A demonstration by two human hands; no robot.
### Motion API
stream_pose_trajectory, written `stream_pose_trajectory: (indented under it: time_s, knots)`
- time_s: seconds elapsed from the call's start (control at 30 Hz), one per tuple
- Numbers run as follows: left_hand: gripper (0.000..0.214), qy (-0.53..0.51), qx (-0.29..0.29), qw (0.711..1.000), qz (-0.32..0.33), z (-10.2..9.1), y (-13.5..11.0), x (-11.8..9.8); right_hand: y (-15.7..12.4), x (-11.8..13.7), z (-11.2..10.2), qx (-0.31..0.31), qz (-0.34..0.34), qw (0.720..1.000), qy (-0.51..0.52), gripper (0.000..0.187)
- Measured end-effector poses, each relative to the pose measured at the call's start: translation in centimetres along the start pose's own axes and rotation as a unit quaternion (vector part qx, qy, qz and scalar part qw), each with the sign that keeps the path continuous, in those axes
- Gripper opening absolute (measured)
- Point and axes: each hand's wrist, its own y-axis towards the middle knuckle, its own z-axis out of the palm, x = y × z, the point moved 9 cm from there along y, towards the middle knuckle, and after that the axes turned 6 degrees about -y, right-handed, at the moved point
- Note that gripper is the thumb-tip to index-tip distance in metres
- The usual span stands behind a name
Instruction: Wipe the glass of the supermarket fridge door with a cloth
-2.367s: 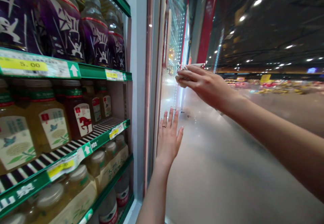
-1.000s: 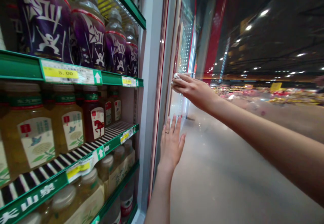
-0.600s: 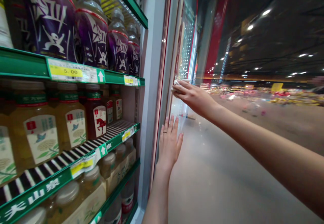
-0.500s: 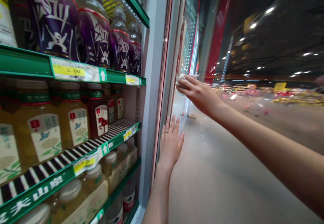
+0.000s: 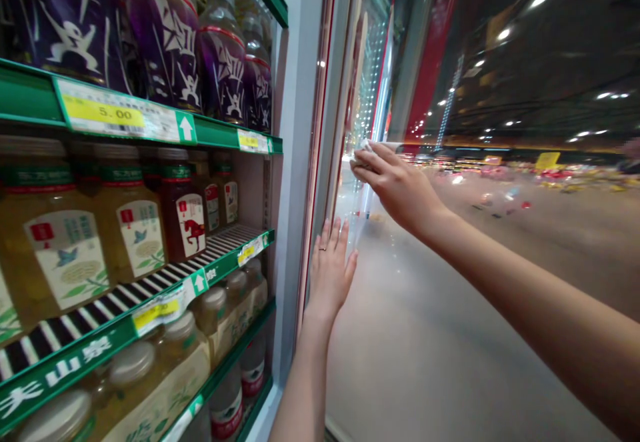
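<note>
My right hand reaches out from the right and presses a folded white tissue or cloth against the glass door of a drinks cooler. The cloth is mostly hidden under my fingers. Lower down, my left hand lies flat against the same glass with its fingers spread and holds nothing. A ring shows on one of its fingers. The hands are apart, and the door's metal frame runs to the left of both.
To the left, green shelves hold purple-labelled bottles above amber bottles with price tags. A grey cabinet post stands beside the door. On the right, a shop floor leads to blurred, distant displays under ceiling lights.
My right hand and the cloth have shifted slightly right along the glass. The view has also swung a little, and the left hand stays flat on the door.
</note>
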Motion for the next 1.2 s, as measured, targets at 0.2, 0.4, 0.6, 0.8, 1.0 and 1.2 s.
stream_pose_trajectory:
  time_s: [0.2, 0.4, 0.6, 0.8, 1.0, 1.2]
  knots:
    - [0.080, -0.011, -0.008, 1.000, 0.017, 0.3, -0.3, -0.2, -0.1, 3.2, 2.4, 0.033, -0.040, 0.998, 0.034, 0.049]
    - [0.079, -0.021, -0.001, 0.999, 0.032, 0.3, -0.8, 0.3, -2.0, 3.9, 2.3, 0.025, -0.046, 0.998, 0.033, 0.047]
    - [0.078, -0.027, 0.010, 0.999, 0.030, 0.6, -0.9, 0.9, 0.5, 3.6, 3.0, -0.007, 0.009, 0.999, 0.040, 0.044]
    - [0.076, -0.036, 0.006, 0.999, 0.024, 0.5, -1.0, 0.6, -1.3, 4.5, 3.0, 0.034, -0.054, 0.998, 0.029, 0.046]
    - [0.072, -0.035, 0.001, 0.998, 0.050, 0.5, -1.0, -1.1, -2.2, 0.7, -0.2, 0.008, -0.005, 1.000, 0.013, 0.051]
    - [0.074, -0.058, 0.004, 0.995, 0.078, 0.9, -1.2, -3.5, -5.0, 1.5, -1.0, 0.052, -0.074, 0.996, -0.005, 0.048]
